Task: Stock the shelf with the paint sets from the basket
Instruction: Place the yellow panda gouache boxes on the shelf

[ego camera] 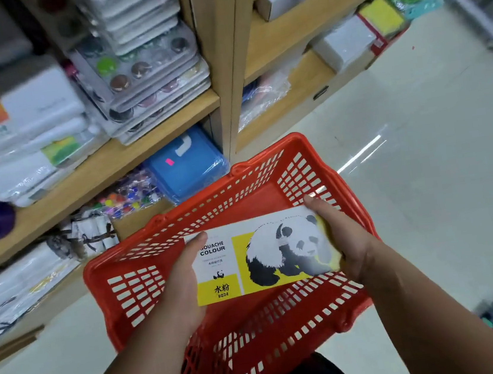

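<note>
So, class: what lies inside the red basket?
The red basket holds nothing visible but the panda gouache box, gripped above its bottom by the left hand and right hand. Bare red bottom shows beyond the box; the part beneath box and hands is hidden.

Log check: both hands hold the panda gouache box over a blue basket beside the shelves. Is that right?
Not quite. The head view shows the basket is red, not blue. The left hand and right hand do hold the panda gouache box over it beside the shelves.
</note>
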The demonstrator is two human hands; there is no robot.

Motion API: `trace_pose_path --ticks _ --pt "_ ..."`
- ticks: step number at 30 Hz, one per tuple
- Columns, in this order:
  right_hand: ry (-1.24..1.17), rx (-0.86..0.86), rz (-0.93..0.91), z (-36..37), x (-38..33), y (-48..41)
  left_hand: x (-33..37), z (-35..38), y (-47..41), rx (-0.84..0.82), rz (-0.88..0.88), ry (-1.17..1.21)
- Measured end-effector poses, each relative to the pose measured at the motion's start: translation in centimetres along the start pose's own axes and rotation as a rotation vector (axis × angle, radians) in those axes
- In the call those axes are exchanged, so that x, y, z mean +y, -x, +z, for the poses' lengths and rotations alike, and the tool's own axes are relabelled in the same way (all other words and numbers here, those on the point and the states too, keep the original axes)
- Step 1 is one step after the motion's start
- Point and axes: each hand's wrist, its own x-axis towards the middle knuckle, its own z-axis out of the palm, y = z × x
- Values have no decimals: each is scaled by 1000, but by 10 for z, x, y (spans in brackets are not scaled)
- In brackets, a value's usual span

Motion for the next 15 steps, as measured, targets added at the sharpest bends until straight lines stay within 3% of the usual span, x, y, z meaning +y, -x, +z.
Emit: trace_pose_path --ticks 11,15 --pt "63 -35 -266 52 -62 167 55 45 157 -181 287 60" --pt "148 -178 -423 81 -93 224 68 58 235 -150 461 105"
